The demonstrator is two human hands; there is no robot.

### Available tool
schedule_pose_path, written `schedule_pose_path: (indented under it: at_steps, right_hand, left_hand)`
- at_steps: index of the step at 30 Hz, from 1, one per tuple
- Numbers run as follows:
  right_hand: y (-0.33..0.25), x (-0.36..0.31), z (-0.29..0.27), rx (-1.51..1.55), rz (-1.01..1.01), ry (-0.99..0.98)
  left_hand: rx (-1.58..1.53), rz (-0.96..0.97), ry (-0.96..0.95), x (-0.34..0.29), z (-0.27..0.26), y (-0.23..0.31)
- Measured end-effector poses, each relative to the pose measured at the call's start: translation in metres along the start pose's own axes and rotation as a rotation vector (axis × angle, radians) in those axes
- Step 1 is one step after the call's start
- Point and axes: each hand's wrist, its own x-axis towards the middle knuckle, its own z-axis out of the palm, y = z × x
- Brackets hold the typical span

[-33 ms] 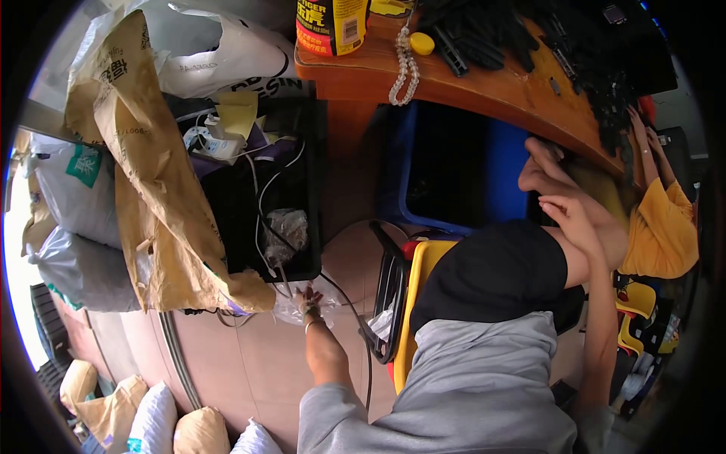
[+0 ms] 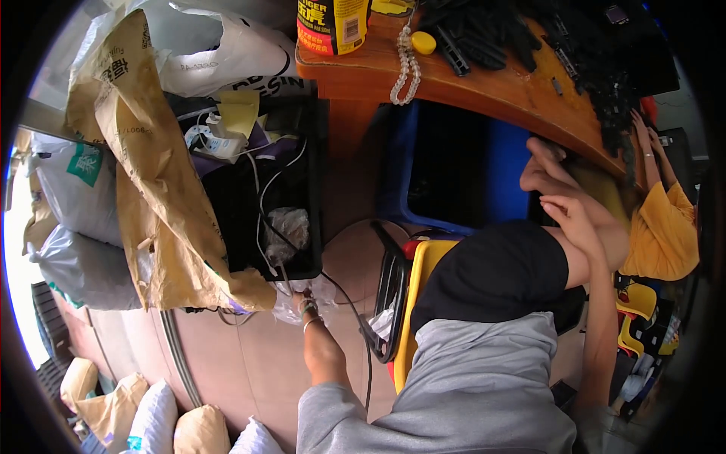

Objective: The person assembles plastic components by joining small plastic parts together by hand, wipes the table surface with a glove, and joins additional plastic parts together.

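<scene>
My left hand (image 2: 305, 302) reaches down to a crumpled clear plastic bag (image 2: 325, 293) on the floor, just below the near edge of a black bin (image 2: 316, 227). Its fingers are hidden among the plastic, so whether they grip it cannot be told. A bracelet circles that wrist. My right hand (image 2: 566, 214) lies on my bare leg, fingers loosely apart and holding nothing. Inside the bin are a white power strip (image 2: 224, 145), cables and another clear plastic bag (image 2: 288, 231). A creased brown paper sack (image 2: 162, 185) hangs over the bin's left side.
Full white sacks (image 2: 83, 261) stand at the left. A blue bin (image 2: 522, 170) sits under the wooden table (image 2: 469, 94), which carries black parts (image 2: 484, 49), a bead string (image 2: 407, 72) and a yellow container (image 2: 331, 26). Another person in orange (image 2: 665, 227) works at the right.
My left hand has shifted slightly left, and its fingers, spread before, are now hidden in the plastic. My right hand stays where it was.
</scene>
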Motion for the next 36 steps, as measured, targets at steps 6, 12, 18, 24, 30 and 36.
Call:
schedule_pose_path:
  at_steps: [6, 12, 18, 24, 30, 36]
  right_hand:
    - [-0.022, 0.003, 0.014, 0.011, -0.135, 0.014]
    - [-0.001, -0.019, -0.002, 0.083, -0.096, 0.058]
    - [0.008, -0.017, 0.011, 0.13, -0.141, -0.03]
    - [0.003, -0.026, 0.002, 0.074, -0.164, -0.008]
    - [-0.012, -0.026, 0.004, 0.08, -0.203, 0.004]
    - [0.0, -0.027, 0.004, 0.002, -0.186, 0.0]
  left_hand:
    - [0.905, 0.122, 0.544, 0.018, -0.13, 0.05]
    - [0.245, -0.081, 0.119, -0.006, -0.103, 0.062]
    - [-0.148, -0.119, 0.101, -0.043, -0.145, 0.079]
    - [0.021, -0.247, 0.107, -0.051, -0.098, 0.034]
    - [0.511, -0.28, -0.447, -0.066, -0.01, 0.041]
    - [-0.141, -0.098, -0.48, -0.083, 0.059, 0.073]
